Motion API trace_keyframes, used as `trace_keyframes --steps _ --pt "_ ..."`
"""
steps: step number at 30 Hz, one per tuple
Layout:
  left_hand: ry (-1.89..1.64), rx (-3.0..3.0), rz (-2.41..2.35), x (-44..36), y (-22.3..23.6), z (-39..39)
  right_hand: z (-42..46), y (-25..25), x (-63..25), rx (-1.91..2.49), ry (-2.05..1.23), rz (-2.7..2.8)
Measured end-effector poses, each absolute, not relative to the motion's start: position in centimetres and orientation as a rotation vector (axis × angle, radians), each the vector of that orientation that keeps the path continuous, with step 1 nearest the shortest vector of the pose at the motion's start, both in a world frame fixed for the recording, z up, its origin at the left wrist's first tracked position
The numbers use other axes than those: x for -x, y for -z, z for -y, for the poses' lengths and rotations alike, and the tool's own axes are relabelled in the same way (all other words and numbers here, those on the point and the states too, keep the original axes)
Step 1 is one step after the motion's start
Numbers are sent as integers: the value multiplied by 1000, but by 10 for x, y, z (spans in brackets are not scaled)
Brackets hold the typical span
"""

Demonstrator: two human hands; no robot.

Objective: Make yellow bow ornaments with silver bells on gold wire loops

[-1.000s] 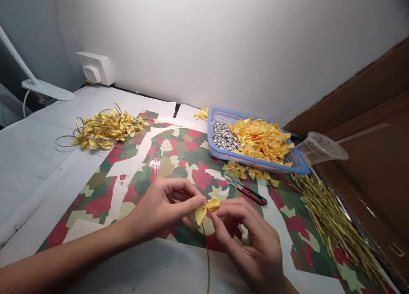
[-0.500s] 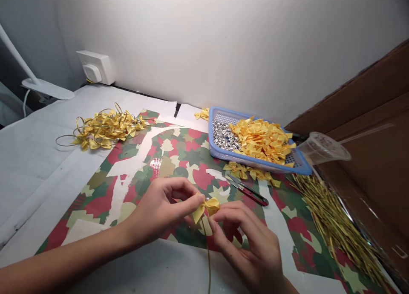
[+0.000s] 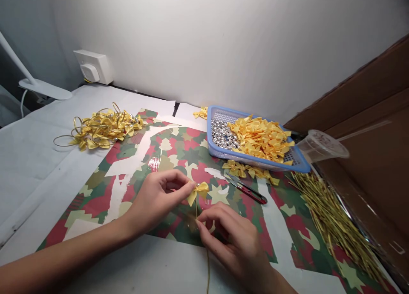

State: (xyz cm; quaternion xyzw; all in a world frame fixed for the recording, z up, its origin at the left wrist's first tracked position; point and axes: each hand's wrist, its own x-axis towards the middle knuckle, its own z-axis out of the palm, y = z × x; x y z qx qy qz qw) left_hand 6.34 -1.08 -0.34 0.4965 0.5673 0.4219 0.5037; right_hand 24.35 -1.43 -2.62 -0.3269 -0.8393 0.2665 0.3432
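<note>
My left hand (image 3: 166, 198) pinches a yellow ribbon bow (image 3: 200, 191) by its left side, raised over the patterned paper. A small silvery bead shows at the bow's top edge. From the bow's middle a thin gold cord (image 3: 208, 268) runs down toward the table's near edge. Below and to the right of the bow, my right hand (image 3: 230, 238) is closed on that cord between thumb and forefinger. At the back left lies a heap of finished-looking yellow bows with gold cord loops (image 3: 105, 128).
A blue basket (image 3: 255, 158) holds yellow bows and silver beads. Loose bows (image 3: 236, 169) and small dark-handled snips (image 3: 247, 189) lie before it. At right are a bundle of gold cords (image 3: 335, 226), a clear plastic cup (image 3: 322, 147) and a cardboard box (image 3: 377, 157).
My right hand has slid down the cord, away from the bow. My left hand with the bow has shifted slightly up and left.
</note>
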Motion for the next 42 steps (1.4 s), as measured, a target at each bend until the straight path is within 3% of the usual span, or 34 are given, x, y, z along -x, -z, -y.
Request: trace_keyframes --steps 9,18,29,33,42 --pt "-1035 -1211 -1418 -58 9 3 3 30 -251 885 -589 2278" --pt "-937 -1611 -1618 -48 10 -4 -16 32 -263 1173 -337 2159" --pt "-898 -1731 -1675 -44 11 -9 1 20 -255 784 -764 2481" --pt "-893 -1741 -1682 -44 9 -8 -2 7 -266 609 -1116 2701" --pt "-972 -1694 -1740 -45 6 -6 -6 7 -266 551 -1406 2780"
